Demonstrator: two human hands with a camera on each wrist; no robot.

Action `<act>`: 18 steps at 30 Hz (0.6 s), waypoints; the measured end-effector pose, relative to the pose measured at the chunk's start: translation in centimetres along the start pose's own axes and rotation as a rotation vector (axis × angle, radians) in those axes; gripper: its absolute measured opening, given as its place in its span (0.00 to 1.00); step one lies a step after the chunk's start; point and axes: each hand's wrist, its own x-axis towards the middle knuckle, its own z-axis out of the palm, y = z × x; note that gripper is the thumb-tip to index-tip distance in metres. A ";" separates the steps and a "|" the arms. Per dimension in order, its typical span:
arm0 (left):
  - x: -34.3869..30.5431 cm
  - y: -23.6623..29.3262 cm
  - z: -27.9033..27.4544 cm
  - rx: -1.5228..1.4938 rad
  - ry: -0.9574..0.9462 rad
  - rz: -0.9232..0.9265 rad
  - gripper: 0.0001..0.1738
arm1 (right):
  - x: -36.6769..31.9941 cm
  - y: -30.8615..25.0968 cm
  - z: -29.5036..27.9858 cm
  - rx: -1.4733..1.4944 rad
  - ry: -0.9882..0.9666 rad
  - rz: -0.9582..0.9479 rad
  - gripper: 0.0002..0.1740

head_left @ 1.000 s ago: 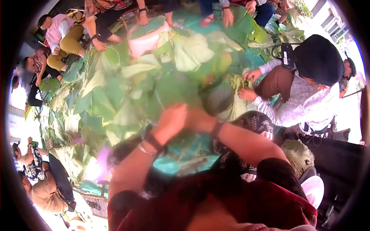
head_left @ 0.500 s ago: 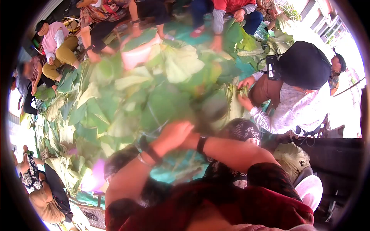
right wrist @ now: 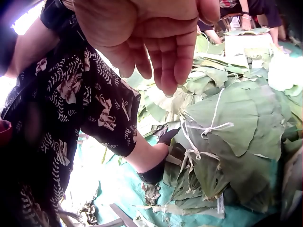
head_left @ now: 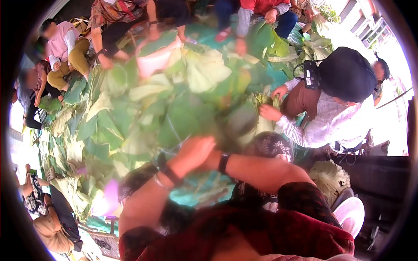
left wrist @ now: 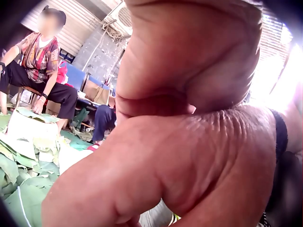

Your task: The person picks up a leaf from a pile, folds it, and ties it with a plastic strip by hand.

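In the head view my left hand (head_left: 195, 150) lies over my right hand (head_left: 210, 161), both low in the middle above the leaves. The left palm (left wrist: 189, 52) rests on the back of the right hand (left wrist: 156, 165) in the left wrist view; the left fingers are hidden behind it. Seen from below, the right fingers (right wrist: 165, 61) hang loose and slightly bent, holding nothing. Beyond them lies a bundle of large green lotus leaves (right wrist: 232, 118), tied with white string (right wrist: 208, 126). The same bundle (head_left: 187, 117) shows blurred in front of my hands in the head view.
Loose leaves (head_left: 106, 126) cover much of the teal ground sheet (head_left: 204, 187). A pink container (head_left: 154, 61) holding leaves stands at the back. A person in a black hat (head_left: 346, 74) handles leaves at the right; several others sit around the pile.
Over the second, my hands have come together and moved slightly lower, the left over the right; in the last half second they barely shift. The person at right has moved their hands over the leaves.
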 end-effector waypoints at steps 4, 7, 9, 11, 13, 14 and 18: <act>-0.2 -0.1 0.0 -0.019 0.002 0.003 0.10 | 0.0 -0.1 0.2 0.002 0.000 -0.003 0.14; 0.0 0.3 -0.7 0.059 -0.110 -0.053 0.11 | -0.1 -0.2 0.3 0.006 -0.001 -0.004 0.14; -0.1 0.0 -0.6 0.048 -0.095 -0.056 0.10 | 0.0 -0.2 0.3 0.011 0.001 -0.005 0.15; -0.2 -0.2 -0.7 0.032 -0.083 -0.054 0.10 | 0.0 -0.3 0.3 0.012 -0.003 -0.010 0.15; -0.1 -0.1 -1.0 0.013 -0.075 -0.046 0.10 | 0.0 -0.4 0.2 0.012 -0.004 -0.010 0.15; -0.3 -0.2 -0.8 0.005 -0.053 -0.037 0.10 | -0.1 -0.5 0.2 0.013 -0.009 -0.012 0.15; 0.0 -0.4 -0.6 -0.001 -0.070 -0.041 0.10 | -0.2 -0.5 0.2 0.010 -0.016 -0.017 0.15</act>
